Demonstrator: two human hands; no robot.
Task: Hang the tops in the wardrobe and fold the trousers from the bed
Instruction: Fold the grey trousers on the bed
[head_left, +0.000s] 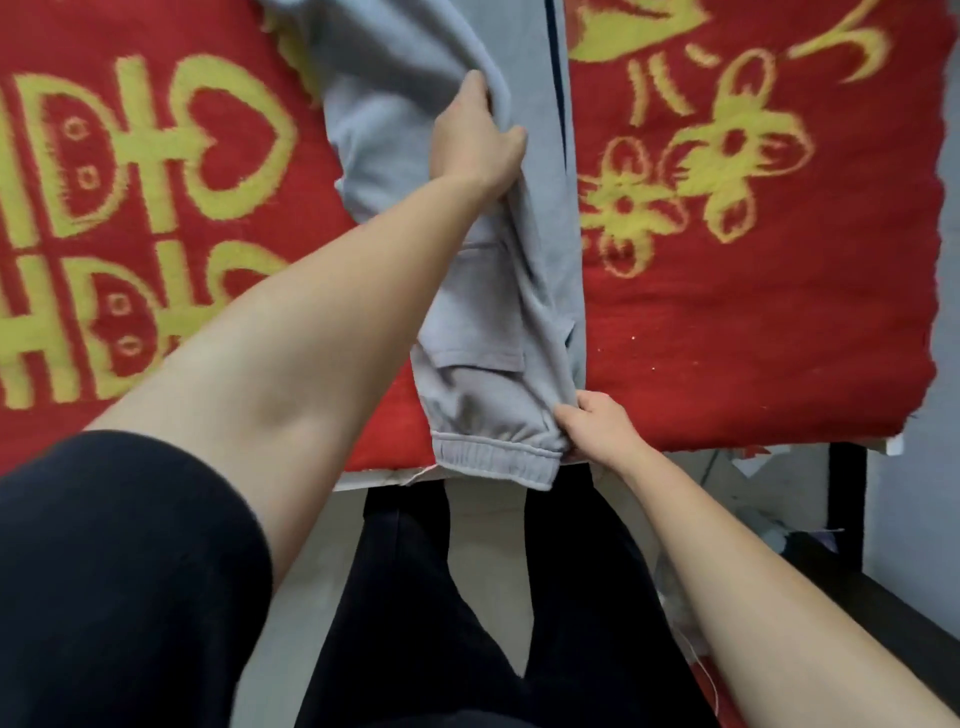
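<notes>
Grey jogging trousers (467, 291) lie lengthwise on the bed's red blanket (753, 312) with yellow patterns, their elastic band (493, 460) hanging just over the near edge. The left hand (478, 140) has its fingers clenched on a raised fold of cloth farther up. The right hand (597, 428) pinches the band's corner. The left forearm hides part of the fabric. A dark stripe (557, 78) runs down the trousers' right side, and a flapped pocket (478, 358) sits above the band.
</notes>
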